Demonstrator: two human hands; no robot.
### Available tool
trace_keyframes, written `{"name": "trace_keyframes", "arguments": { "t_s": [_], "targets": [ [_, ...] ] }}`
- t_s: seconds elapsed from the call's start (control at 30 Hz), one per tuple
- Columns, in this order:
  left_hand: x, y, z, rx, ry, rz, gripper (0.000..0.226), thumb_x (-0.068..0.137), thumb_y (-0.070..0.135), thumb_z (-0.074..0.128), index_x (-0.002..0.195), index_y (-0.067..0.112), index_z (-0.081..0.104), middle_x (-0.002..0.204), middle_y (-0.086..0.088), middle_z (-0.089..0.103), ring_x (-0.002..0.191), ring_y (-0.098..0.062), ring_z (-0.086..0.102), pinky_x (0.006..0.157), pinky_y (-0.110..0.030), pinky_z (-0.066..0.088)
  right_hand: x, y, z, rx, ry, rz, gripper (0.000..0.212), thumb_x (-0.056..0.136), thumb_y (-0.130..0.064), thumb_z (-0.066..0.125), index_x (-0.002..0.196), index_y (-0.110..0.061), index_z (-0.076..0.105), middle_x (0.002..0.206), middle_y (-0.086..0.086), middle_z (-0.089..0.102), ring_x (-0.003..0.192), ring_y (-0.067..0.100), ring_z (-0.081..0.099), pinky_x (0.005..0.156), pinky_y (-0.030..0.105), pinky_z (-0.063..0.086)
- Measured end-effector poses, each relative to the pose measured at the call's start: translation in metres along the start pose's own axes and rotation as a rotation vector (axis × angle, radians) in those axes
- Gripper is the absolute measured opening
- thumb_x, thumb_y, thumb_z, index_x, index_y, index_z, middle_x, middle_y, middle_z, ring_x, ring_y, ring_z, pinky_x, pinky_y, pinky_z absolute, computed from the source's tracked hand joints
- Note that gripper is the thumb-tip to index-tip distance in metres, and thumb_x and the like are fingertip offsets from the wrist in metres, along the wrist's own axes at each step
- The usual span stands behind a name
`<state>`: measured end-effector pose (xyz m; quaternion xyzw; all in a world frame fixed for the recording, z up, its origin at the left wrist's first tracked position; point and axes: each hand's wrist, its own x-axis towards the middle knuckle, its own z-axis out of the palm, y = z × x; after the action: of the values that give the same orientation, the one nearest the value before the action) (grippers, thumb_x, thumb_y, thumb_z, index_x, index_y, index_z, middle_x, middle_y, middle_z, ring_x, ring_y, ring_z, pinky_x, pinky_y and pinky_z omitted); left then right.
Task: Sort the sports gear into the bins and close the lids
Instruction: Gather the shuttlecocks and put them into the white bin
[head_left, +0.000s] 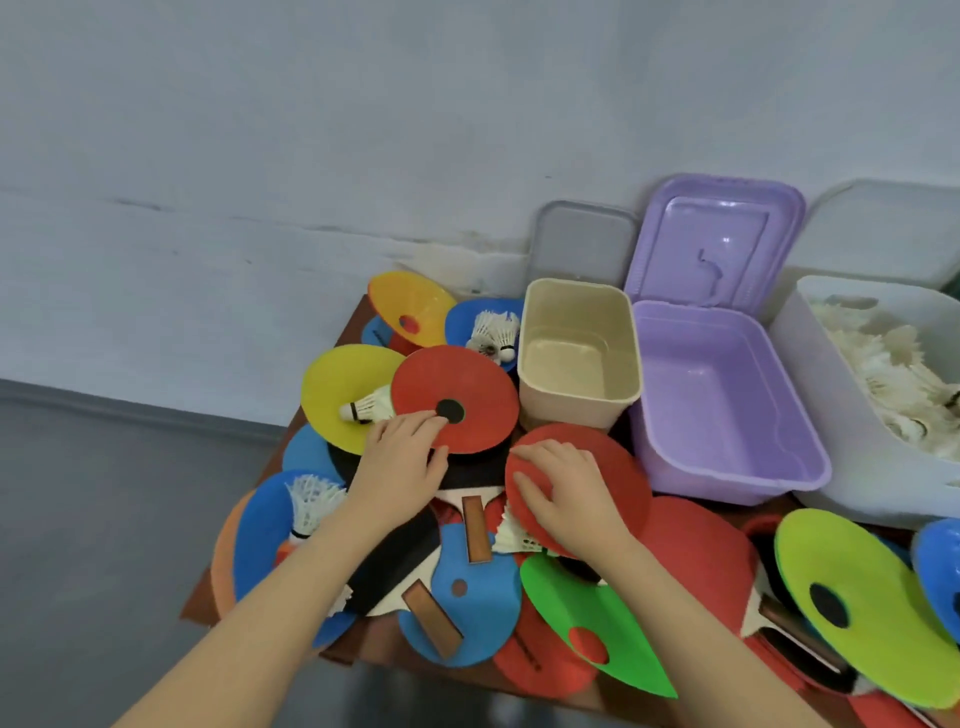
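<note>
Discs of thin flexible plastic cover the desk (358, 644) in front of the bins; they look light and bendy, so the rim is the best place to hold them. Left hand (400, 467) pinches the edge of the red disc with the dark centre (454, 397), thumb below. Right hand (566, 493) lies on another red disc (618, 467), fingers curled over its left edge. The beige bin (579, 358) and purple bin (722, 405) stand open just behind.
</note>
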<state>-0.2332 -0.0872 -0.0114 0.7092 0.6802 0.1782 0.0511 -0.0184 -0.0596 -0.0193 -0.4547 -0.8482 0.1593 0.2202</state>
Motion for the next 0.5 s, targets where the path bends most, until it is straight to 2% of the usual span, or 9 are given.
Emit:
{"name": "trace_keyframes", "arguments": {
  "t_s": [0.13, 0.27, 0.37, 0.5],
  "targets": [
    [-0.023, -0.032, -0.001, -0.007, 0.015, -0.134, 0.046, 0.085, 0.033, 0.039, 0.12, 0.012, 0.059, 0.124, -0.004, 0.058, 0.117, -0.026, 0.051, 0.096, -0.04, 0.032, 0.018, -0.017, 0.023, 0.047, -0.031, -0.053, 0.03, 0.088, -0.029, 0.052, 0.115, -0.021, 0.062, 0.107, -0.006, 0.062, 0.099, 0.018, 0.054, 0.081, 0.029, 0.031],
    [-0.045, -0.077, -0.002, 0.09, -0.045, -0.189, 0.061, 0.084, 0.051, 0.03, 0.124, 0.014, 0.057, 0.126, -0.004, 0.057, 0.118, -0.025, 0.05, 0.097, -0.041, 0.033, 0.038, -0.04, 0.044, 0.08, -0.015, -0.082, 0.028, 0.087, -0.026, 0.057, 0.114, -0.022, 0.062, 0.108, -0.007, 0.062, 0.102, 0.017, 0.052, 0.082, 0.027, 0.028],
    [-0.057, -0.108, -0.007, 0.125, -0.107, -0.167, 0.072, 0.078, 0.065, 0.028, 0.124, 0.018, 0.058, 0.128, -0.002, 0.055, 0.12, -0.023, 0.048, 0.098, -0.041, 0.03, 0.053, -0.058, 0.059, 0.089, -0.016, -0.115, 0.028, 0.085, -0.029, 0.055, 0.111, -0.022, 0.064, 0.106, -0.007, 0.063, 0.101, 0.018, 0.053, 0.081, 0.027, 0.027],
    [-0.062, -0.145, -0.016, 0.138, -0.261, -0.088, 0.084, 0.071, 0.074, 0.021, 0.13, 0.022, 0.052, 0.137, -0.003, 0.047, 0.125, -0.024, 0.043, 0.101, -0.04, 0.029, 0.059, -0.084, 0.086, 0.111, -0.065, -0.123, 0.035, 0.086, -0.044, 0.047, 0.108, -0.023, 0.065, 0.1, -0.01, 0.062, 0.095, 0.015, 0.054, 0.078, 0.027, 0.029]
  ]
}}
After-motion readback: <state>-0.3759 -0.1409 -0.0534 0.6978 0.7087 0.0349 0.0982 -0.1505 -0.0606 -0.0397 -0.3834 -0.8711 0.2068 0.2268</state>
